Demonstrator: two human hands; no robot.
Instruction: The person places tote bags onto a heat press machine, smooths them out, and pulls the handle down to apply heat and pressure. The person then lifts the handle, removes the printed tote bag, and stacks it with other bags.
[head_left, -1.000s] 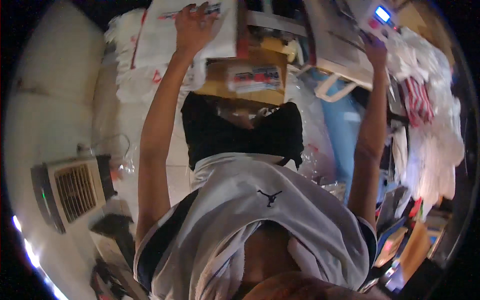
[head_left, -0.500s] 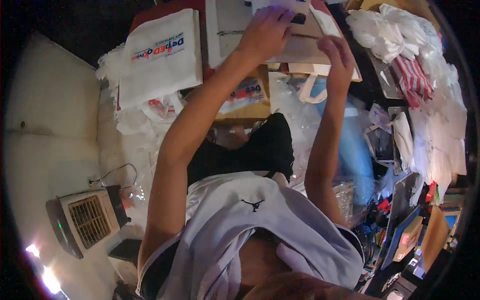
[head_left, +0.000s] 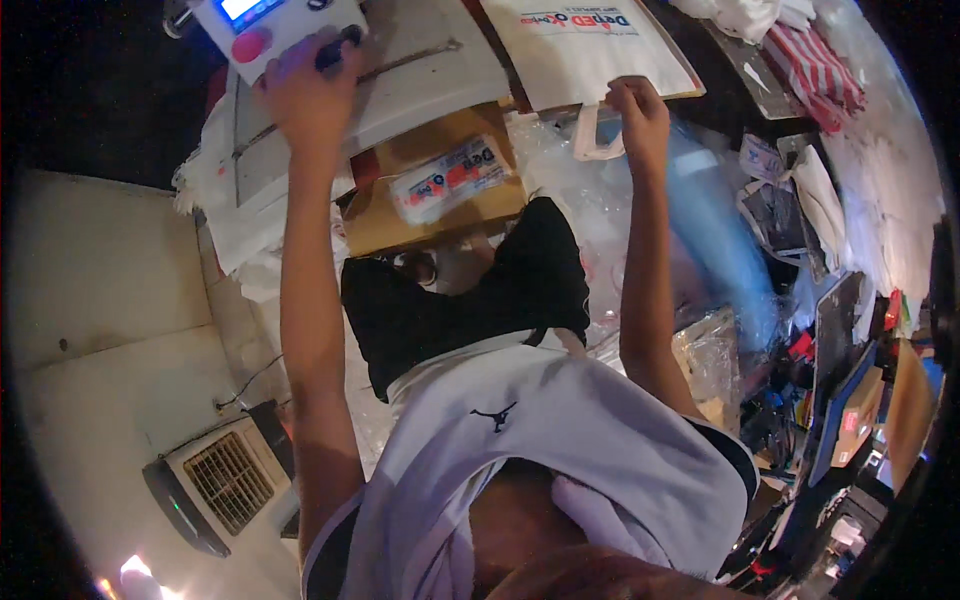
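Note:
My left hand [head_left: 310, 100] is closed around a black knob [head_left: 338, 52] on a white control box [head_left: 275, 40] with a lit blue screen and a red button. The box sits on a wide grey plate [head_left: 430, 75] at the upper left. At the upper right lies a white cloth bag [head_left: 570, 60] with a printed logo, its loop handle [head_left: 600, 150] hanging over the near edge. My right hand [head_left: 643, 115] is over that near edge, beside the handle, fingers curled. Anything between those fingers is hidden.
Below the plate stands an open cardboard box [head_left: 430, 215] holding a printed packet. Clear plastic and a blue roll [head_left: 710, 220] lie right of my legs. White bags and a red-striped bag [head_left: 815, 75] are piled at far right. A grilled appliance [head_left: 225, 480] stands lower left.
My left hand has moved left with the control box and grey plate. The printed bag at the right is now uncovered, while the one at the left is covered. The view has shifted too.

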